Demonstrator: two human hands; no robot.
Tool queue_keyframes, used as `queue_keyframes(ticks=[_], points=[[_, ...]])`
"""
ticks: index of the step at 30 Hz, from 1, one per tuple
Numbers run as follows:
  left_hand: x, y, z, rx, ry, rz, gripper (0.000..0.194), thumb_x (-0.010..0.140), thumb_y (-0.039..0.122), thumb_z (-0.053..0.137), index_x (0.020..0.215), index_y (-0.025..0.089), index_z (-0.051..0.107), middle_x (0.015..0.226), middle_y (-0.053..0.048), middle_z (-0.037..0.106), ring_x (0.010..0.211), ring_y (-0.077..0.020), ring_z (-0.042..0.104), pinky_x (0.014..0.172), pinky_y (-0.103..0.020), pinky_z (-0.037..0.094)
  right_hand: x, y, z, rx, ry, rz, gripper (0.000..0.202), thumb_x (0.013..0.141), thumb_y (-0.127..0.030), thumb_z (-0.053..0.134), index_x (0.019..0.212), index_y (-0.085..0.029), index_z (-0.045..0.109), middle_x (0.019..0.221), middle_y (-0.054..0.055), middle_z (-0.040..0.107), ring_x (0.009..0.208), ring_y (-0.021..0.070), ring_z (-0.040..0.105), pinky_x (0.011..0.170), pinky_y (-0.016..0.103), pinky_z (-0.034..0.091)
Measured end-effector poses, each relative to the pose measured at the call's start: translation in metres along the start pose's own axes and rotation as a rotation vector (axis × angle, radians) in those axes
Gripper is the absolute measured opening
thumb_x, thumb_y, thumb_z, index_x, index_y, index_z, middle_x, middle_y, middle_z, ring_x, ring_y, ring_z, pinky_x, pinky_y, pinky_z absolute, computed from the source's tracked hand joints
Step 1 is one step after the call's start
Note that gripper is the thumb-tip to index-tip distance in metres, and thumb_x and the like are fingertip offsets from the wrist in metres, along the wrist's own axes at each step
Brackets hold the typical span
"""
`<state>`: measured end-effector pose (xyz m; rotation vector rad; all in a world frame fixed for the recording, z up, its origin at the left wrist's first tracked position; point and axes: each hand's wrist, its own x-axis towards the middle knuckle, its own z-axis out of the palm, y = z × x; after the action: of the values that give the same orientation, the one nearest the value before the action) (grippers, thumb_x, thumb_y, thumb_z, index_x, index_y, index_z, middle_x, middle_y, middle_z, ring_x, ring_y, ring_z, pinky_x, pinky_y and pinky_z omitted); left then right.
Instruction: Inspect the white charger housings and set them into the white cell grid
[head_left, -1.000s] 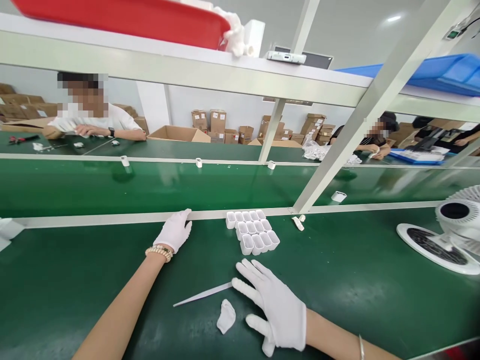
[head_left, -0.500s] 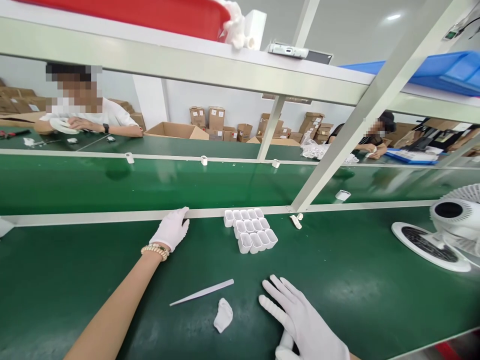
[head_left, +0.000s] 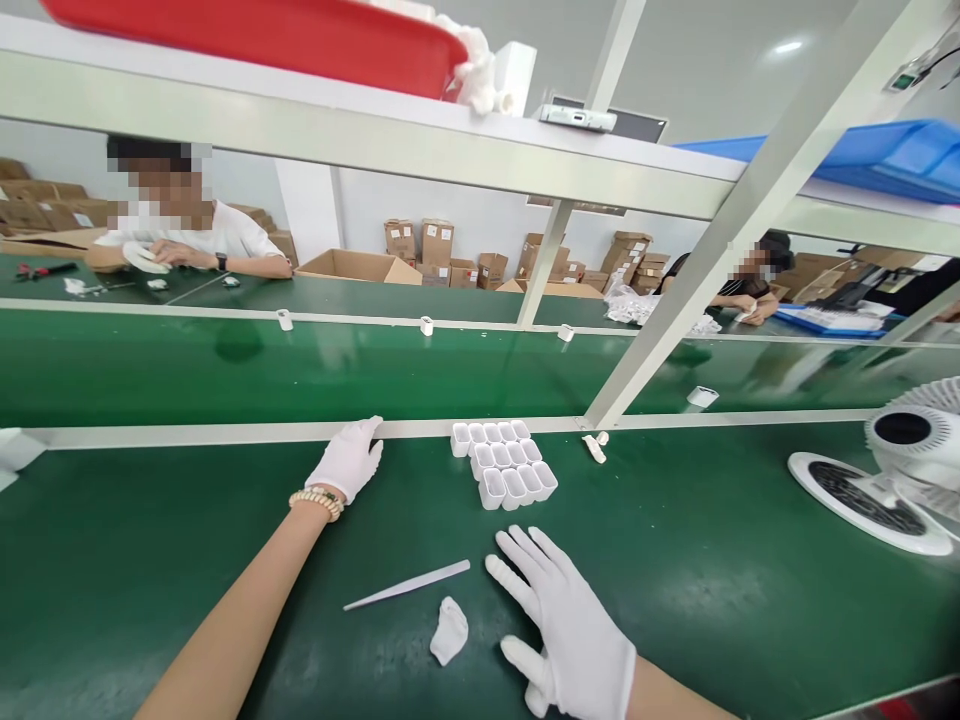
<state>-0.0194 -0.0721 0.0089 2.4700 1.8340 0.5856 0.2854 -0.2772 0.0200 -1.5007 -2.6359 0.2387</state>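
Observation:
My left hand (head_left: 346, 460), in a white glove with a beaded bracelet at the wrist, rests at the pale rail along the bench's far edge. Its thumb stands apart from the fingers and nothing shows in it. Spread over the green bench top, my gloved right hand (head_left: 566, 625) is empty. To its left lie a crumpled bit of white cloth (head_left: 449, 632) and a slim white tapered tool (head_left: 407, 585), perhaps tweezers. Small white open-topped cups (head_left: 491, 487) stand in three rows beyond my right hand, touching one another.
Small white housings (head_left: 703, 397) sit on the green conveyor belt (head_left: 360, 370) past the rail. White scraps (head_left: 595, 447) lie by a slanted post (head_left: 675, 310). A white fan (head_left: 900, 470) stands at right. Overhead, a shelf holds a red tub (head_left: 262, 45). Two co-workers sit across.
My right hand has moved left and forward, its fingers still spread. My left hand stays at the rail. The white housings on the belt have shifted right, and the view has tilted slightly.

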Motion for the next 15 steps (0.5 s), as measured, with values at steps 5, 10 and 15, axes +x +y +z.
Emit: queue_keyframes(ticks=[5,10,15], points=[[0.0,-0.002,0.004,-0.017,0.019,0.001,0.046,0.095,0.024,0.043,0.136,0.011,0.057,0.129,-0.018,0.069,0.123,-0.0316,0.065,0.104,-0.046,0.054,0.045,-0.012,-0.013,0.067,-0.153,0.1,0.064,0.092,-0.028,0.055,0.155,-0.022,0.042,0.165,0.012,0.031,0.151,0.0384,0.029,0.12,0.065,0.029],[-0.002,-0.003,0.005,-0.025,0.044,-0.003,0.044,0.093,0.024,0.045,0.135,0.014,0.058,0.128,-0.016,0.07,0.122,-0.0314,0.065,0.104,-0.047,0.054,0.057,-0.014,-0.007,0.147,-0.15,0.054,0.064,0.095,-0.034,0.054,0.156,-0.024,0.04,0.167,0.011,0.028,0.152,0.0402,0.026,0.119,0.069,0.026],[-0.003,-0.004,0.005,-0.034,0.026,0.014,0.045,0.094,0.024,0.044,0.135,0.012,0.058,0.126,-0.018,0.07,0.122,-0.0324,0.065,0.103,-0.048,0.055,0.029,-0.004,0.006,0.097,-0.063,-0.015,0.067,0.094,-0.034,0.056,0.158,-0.028,0.036,0.167,0.006,0.028,0.151,0.0381,0.028,0.117,0.061,0.038]])
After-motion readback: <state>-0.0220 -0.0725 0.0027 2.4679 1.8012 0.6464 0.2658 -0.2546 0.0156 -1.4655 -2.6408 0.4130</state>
